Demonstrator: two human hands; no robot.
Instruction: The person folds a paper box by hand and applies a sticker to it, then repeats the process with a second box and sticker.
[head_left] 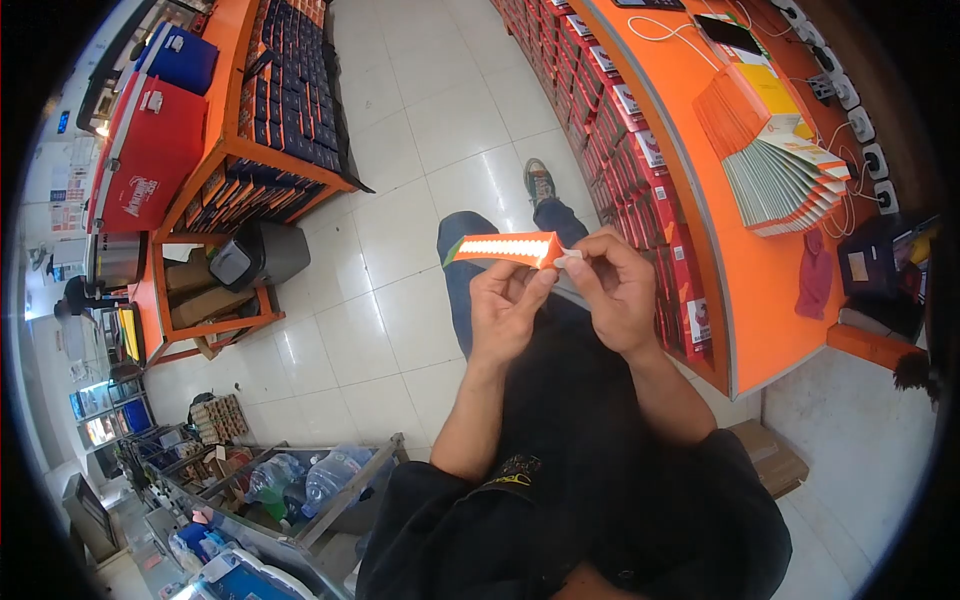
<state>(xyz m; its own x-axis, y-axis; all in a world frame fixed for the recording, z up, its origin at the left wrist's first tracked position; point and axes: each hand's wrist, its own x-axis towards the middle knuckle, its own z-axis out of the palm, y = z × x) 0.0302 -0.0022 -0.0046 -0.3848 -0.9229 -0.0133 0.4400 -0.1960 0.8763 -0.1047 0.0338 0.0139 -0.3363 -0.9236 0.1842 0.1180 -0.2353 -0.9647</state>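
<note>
A narrow orange piece like a small carton (510, 246), with a bright white zigzag band and a green tip, is held up over my lap. My left hand (503, 312) grips it from below near its right end, thumb and fingers pinched together. At that same end, my right hand (618, 292) pinches a small whitish bit (568, 258) between thumb and fingers. Whether this bit is part of the carton I cannot tell. Both hands are close together, the fingertips almost meeting.
To the right runs an orange counter (690, 190) bearing a fanned stack of orange and pale green cartons (785, 180), a phone (728, 35) and white cables. Red boxes (660, 190) line its side. At left stand shelves of dark boxes (290, 100), a red cooler (150, 150) and a grey bin (262, 252).
</note>
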